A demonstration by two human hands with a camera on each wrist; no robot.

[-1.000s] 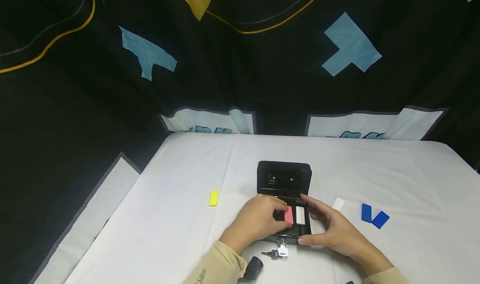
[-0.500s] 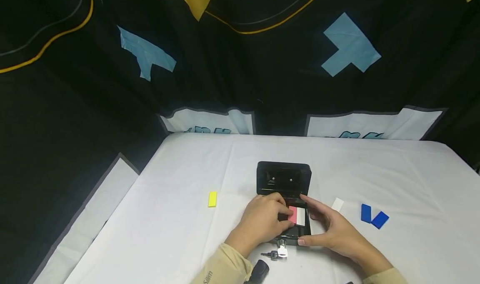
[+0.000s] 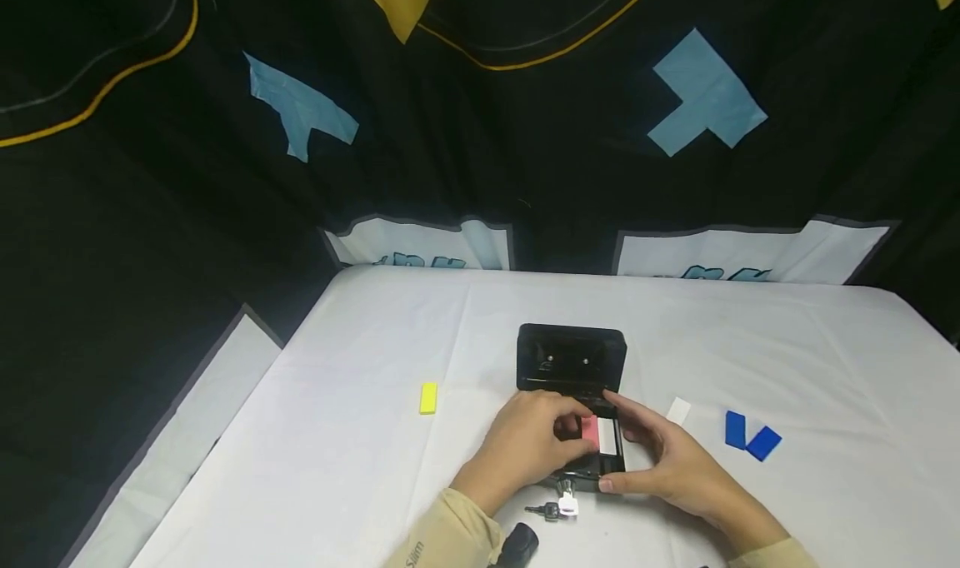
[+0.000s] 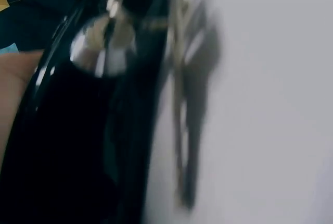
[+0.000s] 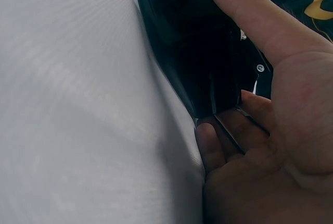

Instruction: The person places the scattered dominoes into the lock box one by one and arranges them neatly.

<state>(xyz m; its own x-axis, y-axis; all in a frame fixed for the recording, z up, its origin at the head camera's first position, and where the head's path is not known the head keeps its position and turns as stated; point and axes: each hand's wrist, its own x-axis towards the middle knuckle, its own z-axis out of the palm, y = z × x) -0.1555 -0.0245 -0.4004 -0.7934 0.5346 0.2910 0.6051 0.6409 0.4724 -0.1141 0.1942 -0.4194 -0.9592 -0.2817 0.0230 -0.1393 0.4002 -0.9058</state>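
A small black cash box [image 3: 572, 360] stands on the table with its lid raised. Inside it, my left hand [image 3: 517, 441] pinches a pink tile [image 3: 589, 431] between thumb and fingers, right beside a white tile [image 3: 607, 436] in the box. My right hand [image 3: 667, 455] grips the box's right side, thumb at the front corner and fingers toward the back; in the right wrist view its fingers wrap around the black wall [image 5: 192, 47]. Keys [image 3: 567, 503] hang at the front lock, and the left wrist view shows this round lock [image 4: 104, 47] close up, blurred.
A yellow tile [image 3: 428, 399] lies to the left of the box on the white tablecloth [image 3: 360, 468]. To the right lie another white tile [image 3: 678, 411] and two blue tiles [image 3: 736, 430]. A black wrist device [image 3: 519, 545] sits by the left sleeve.
My left hand has moved slightly right with the pink tile, bringing it up against the white tile in the box. My right hand has kept its hold on the box.
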